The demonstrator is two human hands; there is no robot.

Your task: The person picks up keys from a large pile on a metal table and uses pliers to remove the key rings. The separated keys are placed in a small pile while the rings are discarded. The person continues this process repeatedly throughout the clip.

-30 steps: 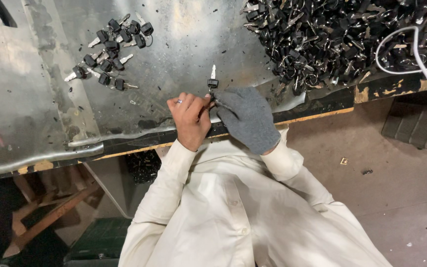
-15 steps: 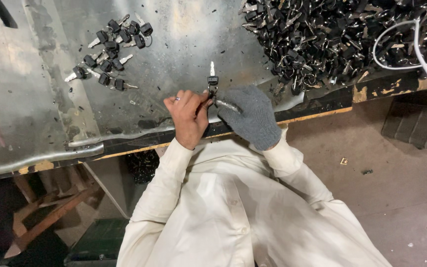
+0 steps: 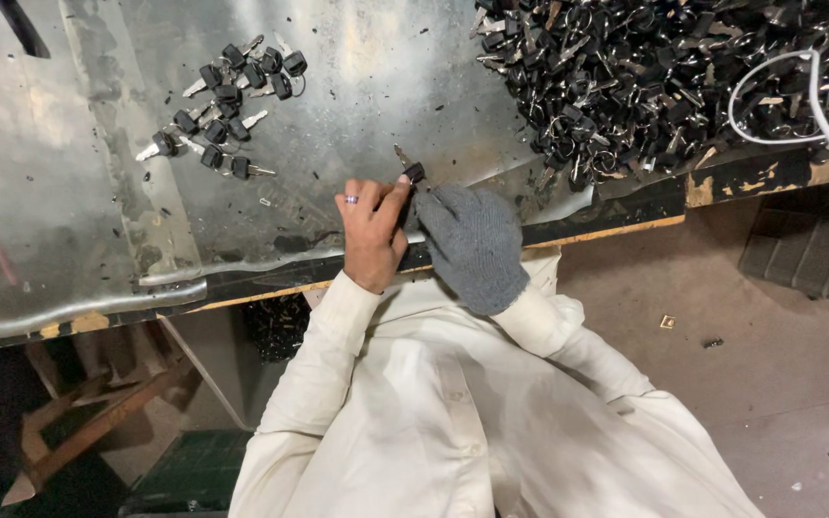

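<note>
1. Since earlier, the key (image 3: 408,169) has tilted left from upright.
2. Left hand (image 3: 372,228), bare, pinches its head; fingers of the gloved right hand (image 3: 470,242) curl closed beside it, near the desk (image 3: 69,240) front edge.
3. Better to grip firmly, wrists braced.

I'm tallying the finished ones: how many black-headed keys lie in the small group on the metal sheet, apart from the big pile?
About 13, loosely clustered at the sheet's upper left: small group of keys. Some overlap, so the count may be off. One more key is held between the left hand and gloved right hand.
</note>
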